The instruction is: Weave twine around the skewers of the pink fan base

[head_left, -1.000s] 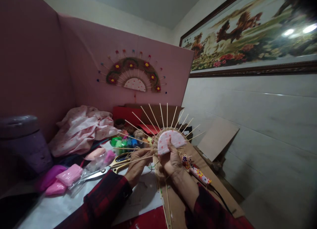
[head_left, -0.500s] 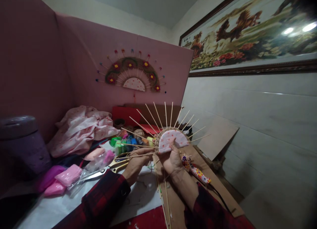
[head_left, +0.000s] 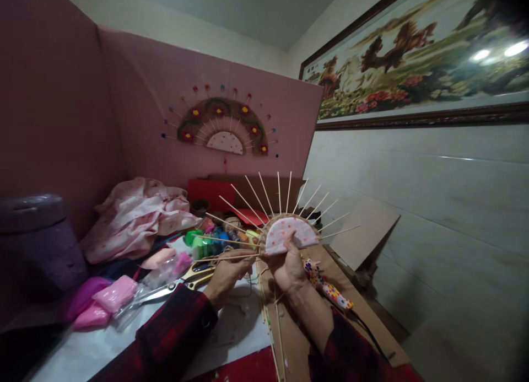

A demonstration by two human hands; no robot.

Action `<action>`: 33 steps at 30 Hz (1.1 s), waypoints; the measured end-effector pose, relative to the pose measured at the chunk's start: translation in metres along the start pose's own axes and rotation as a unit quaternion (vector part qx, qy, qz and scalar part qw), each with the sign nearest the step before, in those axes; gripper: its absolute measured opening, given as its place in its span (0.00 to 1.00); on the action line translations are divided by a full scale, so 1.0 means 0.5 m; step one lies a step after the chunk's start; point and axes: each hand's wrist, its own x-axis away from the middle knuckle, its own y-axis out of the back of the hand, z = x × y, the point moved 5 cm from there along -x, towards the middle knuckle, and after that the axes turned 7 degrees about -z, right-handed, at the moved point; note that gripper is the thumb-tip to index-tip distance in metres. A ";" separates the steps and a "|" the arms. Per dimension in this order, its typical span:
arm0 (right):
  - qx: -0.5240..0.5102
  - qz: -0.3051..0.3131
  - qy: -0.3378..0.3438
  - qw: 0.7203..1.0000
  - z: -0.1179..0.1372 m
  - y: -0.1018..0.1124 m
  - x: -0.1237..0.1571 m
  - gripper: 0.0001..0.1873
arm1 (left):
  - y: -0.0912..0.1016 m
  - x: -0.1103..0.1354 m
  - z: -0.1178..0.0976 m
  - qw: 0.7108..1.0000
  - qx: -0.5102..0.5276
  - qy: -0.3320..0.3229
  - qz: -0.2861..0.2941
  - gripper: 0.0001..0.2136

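I hold up a half-made fan [head_left: 289,230]: a pink dotted half-disc with several thin wooden skewers radiating from its rim. My right hand [head_left: 289,269] grips the half-disc from below, thumb pressed on its face. My left hand [head_left: 229,269] pinches the lowest skewer on the fan's left side, near the rim. Both hands hover above the table [head_left: 231,338], over the brown cardboard sheet [head_left: 330,316].
A finished fan [head_left: 223,125] hangs on the pink partition. Gold-handled scissors [head_left: 182,280], pink clay packets [head_left: 111,294], coloured clay tubs [head_left: 206,238], a pink cloth heap [head_left: 136,214], a dotted glue gun [head_left: 328,288] and loose skewers [head_left: 268,321] lie on the table. A purple bin [head_left: 37,238] stands left.
The fan has turned clockwise and shifted slightly right in my hands. My left fingers have moved along to the lowest left skewer.
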 end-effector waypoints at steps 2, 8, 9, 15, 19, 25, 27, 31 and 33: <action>0.001 0.009 -0.013 1.000 -0.001 -0.003 0.001 0.09 | 0.000 0.000 0.001 1.000 0.001 0.004 -0.001 0.16; -0.004 0.011 -0.018 1.000 -0.001 -0.008 0.001 0.11 | -0.005 0.006 -0.007 1.000 -0.003 0.009 0.010 0.15; -0.005 0.012 -0.017 1.000 -0.002 -0.007 0.001 0.11 | -0.006 0.007 -0.008 1.000 -0.002 0.009 0.010 0.15; -0.005 0.018 -0.011 1.000 -0.001 -0.006 0.001 0.13 | -0.008 0.011 -0.004 1.000 0.003 0.025 0.008 0.15; 0.007 0.006 -0.006 1.000 0.002 -0.006 0.001 0.12 | -0.007 0.011 0.000 0.999 0.005 0.032 0.008 0.15; 0.012 -0.005 -0.012 1.000 0.002 -0.009 0.004 0.13 | -0.004 0.007 -0.003 1.000 0.004 0.026 0.006 0.15; 0.003 -0.001 -0.013 1.000 0.002 -0.011 0.004 0.13 | -0.005 0.008 -0.005 1.000 0.003 0.029 0.006 0.15; -0.009 0.004 -0.006 1.000 0.008 -0.009 0.002 0.12 | -0.009 0.009 -0.007 0.999 -0.010 0.030 0.013 0.15; -0.007 0.013 -0.001 1.000 0.015 -0.008 0.000 0.13 | -0.004 0.006 -0.012 0.999 -0.022 0.021 0.021 0.12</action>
